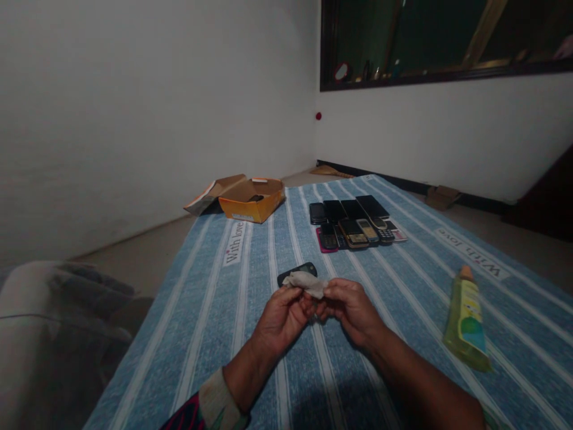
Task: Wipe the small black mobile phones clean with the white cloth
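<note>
Here a crumpled wipe is pinched between the left hand and right hand, over the middle of the striped cloth. A dark phone lies just behind it. Further back lies a row of phones; a box sits at the far left corner, a green bottle near the right edge

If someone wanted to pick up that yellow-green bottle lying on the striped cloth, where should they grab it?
Probably around the middle of the bottle, coming from above. It lies flat on its side on the cloth, with its cap pointing away toward the wall, so its long sides are open to fingers. Nothing sits close beside it, and the body looks wider and easier to hold than the narrow cap end.
</note>
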Tool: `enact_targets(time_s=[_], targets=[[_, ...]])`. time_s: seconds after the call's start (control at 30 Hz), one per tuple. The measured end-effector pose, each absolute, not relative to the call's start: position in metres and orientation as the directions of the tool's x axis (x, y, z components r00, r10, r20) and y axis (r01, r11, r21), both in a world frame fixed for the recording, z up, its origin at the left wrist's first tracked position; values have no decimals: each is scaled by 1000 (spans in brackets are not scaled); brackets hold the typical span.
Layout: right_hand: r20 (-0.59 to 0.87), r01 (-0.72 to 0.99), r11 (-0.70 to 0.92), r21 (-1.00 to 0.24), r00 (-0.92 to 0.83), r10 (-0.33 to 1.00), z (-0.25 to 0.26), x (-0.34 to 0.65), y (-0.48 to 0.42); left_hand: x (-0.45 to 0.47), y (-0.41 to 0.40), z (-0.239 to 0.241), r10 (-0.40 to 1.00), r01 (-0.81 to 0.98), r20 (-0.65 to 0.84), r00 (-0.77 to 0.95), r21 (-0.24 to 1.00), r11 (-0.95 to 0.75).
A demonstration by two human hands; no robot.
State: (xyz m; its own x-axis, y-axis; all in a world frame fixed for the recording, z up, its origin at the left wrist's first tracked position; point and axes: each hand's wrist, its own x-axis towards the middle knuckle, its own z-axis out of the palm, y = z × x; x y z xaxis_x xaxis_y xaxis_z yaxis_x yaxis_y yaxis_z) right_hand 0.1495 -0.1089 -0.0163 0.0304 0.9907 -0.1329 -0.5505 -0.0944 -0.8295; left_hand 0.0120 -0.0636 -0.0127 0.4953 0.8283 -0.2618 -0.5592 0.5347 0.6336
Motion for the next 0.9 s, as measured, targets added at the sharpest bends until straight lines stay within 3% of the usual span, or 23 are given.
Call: enact_targets(time_s=[0.13, 0.23, 0.33, 0.4, 0.47, 0.53, 0.6, 0.7, 0.9], targets=[[-151, -281, -122, -952, 87, 985, -17, 159, -107, 15, -60, -10, 829, -523, -286, 480, 666, 532], [66, 127, 37, -991, 238, 969, -13, 186, -108, 14, -56, -8, 842, -459, -306, 444, 730, 507], [364, 609, 61, -791, 389, 846, -5, 236, -116, 11, -50, -7, 850, -409, -319, 418, 770, 490], [432, 792, -173, -585, 485, 761, 2, 279, -126, 10, -46, -6, 846, -371, -335, 414, 787, 493], [410, 803, -461, -378, 592, 694, 7, 321, -138, 11, -45, -5, 847, -346, -341, 408, 801, 489], [303, 703, -677, -218, 708, 638, 10, 356, -148, 14, -45, -4, 846, -333, -346, 405, 806, 489], [116, 607, -775, -174, 794, 596, 6, 381, -153, 19, -46, -4, 843, -331, -351, 407, 804, 494], [-14, 584, -776, -236, 797, 604, -7, 400, -151, 29, -47, -3, 834, -341, -349, 428, 792, 507], [149, 594, -587, -550, 761, 631, -12, 381, -136, 42, -44, -6, 826, -373, -328, 458, 773, 514]])
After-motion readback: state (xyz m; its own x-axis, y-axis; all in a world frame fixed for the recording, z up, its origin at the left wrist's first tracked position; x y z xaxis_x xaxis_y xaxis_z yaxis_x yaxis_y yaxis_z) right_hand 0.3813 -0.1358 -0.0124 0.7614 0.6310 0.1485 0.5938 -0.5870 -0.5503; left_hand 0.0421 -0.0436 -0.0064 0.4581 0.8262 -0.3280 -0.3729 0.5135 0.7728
